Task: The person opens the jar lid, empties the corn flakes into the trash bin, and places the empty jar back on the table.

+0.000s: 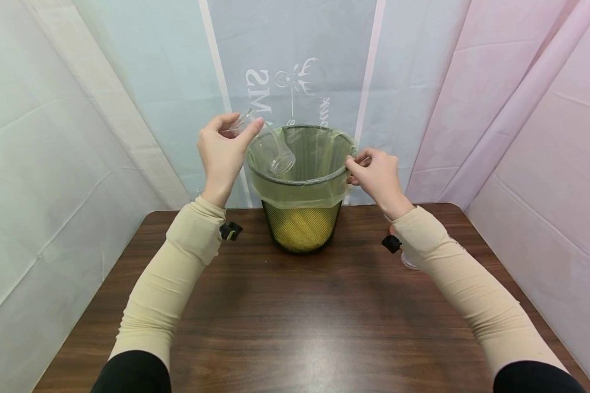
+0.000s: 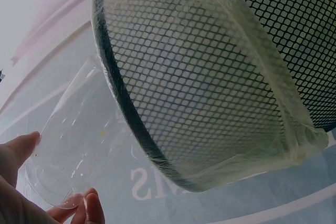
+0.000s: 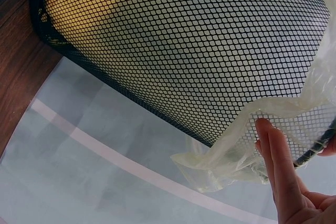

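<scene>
My left hand holds a clear plastic cup, tilted with its mouth down over the left part of the bin's opening. In the left wrist view, thumb and fingers grip the cup near its round base, and a few small specks show on its wall. A black mesh bin stands upright on the table, lined with a thin pale yellow-green bag folded over its rim. Yellow contents show through the lower mesh. My right hand pinches the lined rim at the right, its fingers outside against the bag.
The dark wood table ends just behind the bin. Behind it hangs a printed curtain, with pale sheets at both sides. A clear round object stands by my right forearm, mostly hidden by the sleeve.
</scene>
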Motion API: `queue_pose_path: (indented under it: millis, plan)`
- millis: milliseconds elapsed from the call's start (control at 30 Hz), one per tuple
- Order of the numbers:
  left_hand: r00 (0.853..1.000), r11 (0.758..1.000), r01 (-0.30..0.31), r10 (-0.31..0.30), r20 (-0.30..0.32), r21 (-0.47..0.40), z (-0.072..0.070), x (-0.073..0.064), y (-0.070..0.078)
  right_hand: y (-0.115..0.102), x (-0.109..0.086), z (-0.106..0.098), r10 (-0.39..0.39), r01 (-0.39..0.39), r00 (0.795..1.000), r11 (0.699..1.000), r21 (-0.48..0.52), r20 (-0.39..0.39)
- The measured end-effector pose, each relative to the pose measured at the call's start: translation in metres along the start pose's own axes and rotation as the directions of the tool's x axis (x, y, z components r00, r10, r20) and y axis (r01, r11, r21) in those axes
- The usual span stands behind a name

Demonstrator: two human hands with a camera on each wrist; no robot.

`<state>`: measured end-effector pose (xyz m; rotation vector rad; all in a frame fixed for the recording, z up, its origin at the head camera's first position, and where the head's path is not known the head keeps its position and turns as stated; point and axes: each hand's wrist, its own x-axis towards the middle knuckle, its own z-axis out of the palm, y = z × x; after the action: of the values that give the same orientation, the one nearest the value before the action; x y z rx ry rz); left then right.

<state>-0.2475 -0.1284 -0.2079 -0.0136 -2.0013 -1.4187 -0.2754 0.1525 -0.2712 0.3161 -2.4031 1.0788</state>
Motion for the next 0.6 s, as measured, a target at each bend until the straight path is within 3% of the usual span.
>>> queue_pose_path:
  millis: [133,267,433,500,600]
  plan:
    - [0.999,0.998,-0.051,0.052,-0.01,0.019,0.001,-0.001,-0.001,0.0,0.0,0.001,0.012,-0.013,1.0,1.0,0.009,0.004]
    - [0.985,0.984,-0.17,0.171,-0.025,0.048,0.003,-0.006,-0.001,0.001,0.0,0.001,0.022,-0.022,1.0,1.0,0.015,0.007]
    - [0.936,0.934,-0.352,0.353,-0.003,0.068,0.007,-0.012,0.002,0.001,-0.001,0.002,0.028,-0.028,1.0,0.999,0.021,0.012]
    - [0.917,0.915,-0.398,0.398,0.023,0.065,0.008,-0.014,0.003,0.001,-0.001,0.002,0.031,-0.031,0.999,0.999,0.018,0.015]
    - [0.902,0.902,-0.43,0.428,0.052,0.035,0.009,-0.015,0.005,0.0,-0.001,0.001,0.029,-0.029,0.999,0.999,0.013,0.019]
